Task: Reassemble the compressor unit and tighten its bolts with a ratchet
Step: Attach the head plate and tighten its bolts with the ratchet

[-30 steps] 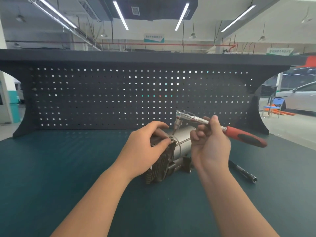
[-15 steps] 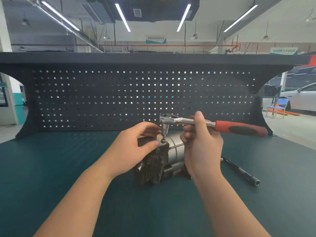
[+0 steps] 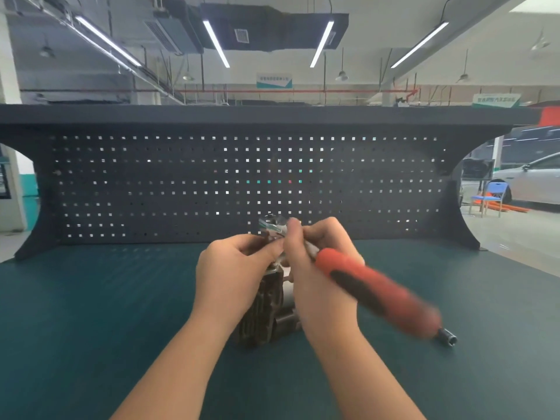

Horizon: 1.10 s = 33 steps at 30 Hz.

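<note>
Here, mid-way through bolt tightening by the look of it. Compressor unit (image 3: 266, 307) standing on the green bench mat (image 3: 91, 313), ribbed dark end toward the camera, pale cylinder body mostly hidden behind the hands. Left hand (image 3: 230, 274) curled over the compressor's top left, fingers wrapped on the housing and thumb reaching toward its upper edge, probably to brace the casting so that it does not twist or tip under the wrench. Right hand (image 3: 315, 262) clenched round the metal shank of the ratchet (image 3: 363, 292), up near the head rather than on the grip; choked up like that likely for quick, light swings instead of full leverage. Ratchet head (image 3: 271, 224) just above the compressor's top, seemingly on a bolt there, though the socket and bolt are hidden by fingers and blur. Red-and-black handle slanting down to the right of the compressor and toward the camera, smeared by motion. To the compressor's right, on the mat, the end of a dark extension bar (image 3: 448, 337) peeking out past the handle tip. Behind the compressor, the black pegboard back (image 3: 212, 183).
</note>
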{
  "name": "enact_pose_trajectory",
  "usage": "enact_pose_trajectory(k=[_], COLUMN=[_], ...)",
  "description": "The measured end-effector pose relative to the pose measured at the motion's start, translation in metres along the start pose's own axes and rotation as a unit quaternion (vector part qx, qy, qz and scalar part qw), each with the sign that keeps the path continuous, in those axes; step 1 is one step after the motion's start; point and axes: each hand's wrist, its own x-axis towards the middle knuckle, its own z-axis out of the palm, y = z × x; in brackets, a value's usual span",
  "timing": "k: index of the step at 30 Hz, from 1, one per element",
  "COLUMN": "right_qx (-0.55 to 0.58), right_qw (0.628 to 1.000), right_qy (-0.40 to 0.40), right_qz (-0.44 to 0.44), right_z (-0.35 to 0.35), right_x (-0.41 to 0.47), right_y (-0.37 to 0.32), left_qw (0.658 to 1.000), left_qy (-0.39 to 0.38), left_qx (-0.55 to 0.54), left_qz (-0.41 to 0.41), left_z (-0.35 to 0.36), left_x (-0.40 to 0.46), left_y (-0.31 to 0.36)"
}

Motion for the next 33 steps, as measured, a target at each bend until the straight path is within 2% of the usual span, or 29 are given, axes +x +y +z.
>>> enact_pose_trajectory(k=[2,3,6,7,8,9,10,11,12,14,16,18,20,22,23,24,25,26,27,28,29,30,31,33], right_qx=[0.059,0.132,0.350,0.372,0.373,0.343,0.273,0.157,0.036,-0.103,-0.174,-0.223,-0.174,-0.004,0.119,0.233,0.302,0.314,0.280,0.193,0.066,-0.062,-0.150,-0.210], right_qw=[0.994,0.981,0.882,0.866,0.868,0.893,0.933,0.975,0.996,0.988,0.949,0.927,0.966,1.000,0.987,0.953,0.919,0.908,0.925,0.961,0.993,0.998,0.977,0.915], right_qy=[-0.010,-0.009,-0.010,-0.004,0.011,0.029,0.044,0.053,0.060,0.010,-0.058,-0.065,-0.021,-0.011,-0.025,-0.033,-0.033,-0.026,-0.019,-0.015,-0.008,0.000,-0.013,-0.084], right_qz=[0.093,0.145,0.315,0.332,0.326,0.290,0.229,0.150,0.058,-0.117,-0.257,-0.294,-0.192,0.003,0.103,0.190,0.251,0.275,0.256,0.196,0.096,-0.027,-0.149,-0.335], right_z=[-0.009,-0.015,-0.027,-0.029,-0.028,-0.026,-0.022,-0.017,-0.012,-0.001,0.007,0.012,0.010,-0.001,-0.009,-0.016,-0.022,-0.024,-0.024,-0.024,-0.024,-0.025,-0.025,-0.024], right_x=[0.014,0.021,0.033,0.033,0.032,0.030,0.027,0.022,0.017,0.004,-0.008,-0.013,-0.005,0.010,0.020,0.031,0.038,0.042,0.042,0.037,0.031,0.024,0.019,0.011], right_y=[0.000,0.002,0.011,0.015,0.019,0.019,0.020,0.018,0.014,0.009,0.011,0.008,0.002,-0.004,-0.005,-0.003,-0.002,-0.001,0.001,0.002,0.003,0.004,0.002,0.001], left_qw=[1.000,1.000,0.999,0.999,0.999,0.999,0.999,1.000,1.000,0.999,0.998,0.998,0.998,0.998,0.999,0.999,0.999,0.999,0.999,1.000,1.000,1.000,0.999,0.998], left_qy=[0.005,0.007,-0.005,-0.006,-0.005,-0.002,0.000,-0.001,-0.006,-0.010,0.010,0.022,0.004,-0.011,-0.015,-0.017,-0.018,-0.016,-0.013,-0.010,-0.009,-0.011,-0.015,-0.032], left_qx=[0.000,0.005,0.033,0.040,0.043,0.039,0.025,0.002,-0.022,-0.050,-0.054,-0.057,-0.059,-0.058,-0.042,-0.022,-0.003,0.007,0.006,-0.002,-0.011,-0.021,-0.032,-0.050], left_qz=[0.015,0.023,0.026,0.024,0.023,0.025,0.025,0.021,0.013,0.008,0.030,0.036,0.024,0.011,0.013,0.019,0.027,0.033,0.033,0.028,0.023,0.019,0.018,0.016], left_z=[-0.001,-0.001,0.000,0.001,0.001,0.001,0.001,0.001,0.001,0.001,0.002,0.001,-0.001,-0.002,-0.002,-0.002,-0.002,-0.002,-0.002,-0.001,-0.001,-0.001,-0.001,-0.003], left_x=[0.000,-0.001,-0.004,-0.003,-0.002,-0.002,-0.002,-0.001,-0.001,-0.002,-0.003,-0.003,-0.003,-0.001,-0.001,-0.001,-0.001,-0.001,-0.001,-0.001,-0.001,-0.001,-0.001,-0.001], left_y=[-0.001,0.000,0.003,0.002,0.001,0.001,0.001,0.000,0.002,0.003,0.002,0.001,0.002,0.003,0.002,0.001,0.000,-0.001,-0.002,-0.002,-0.002,-0.001,-0.001,-0.002])
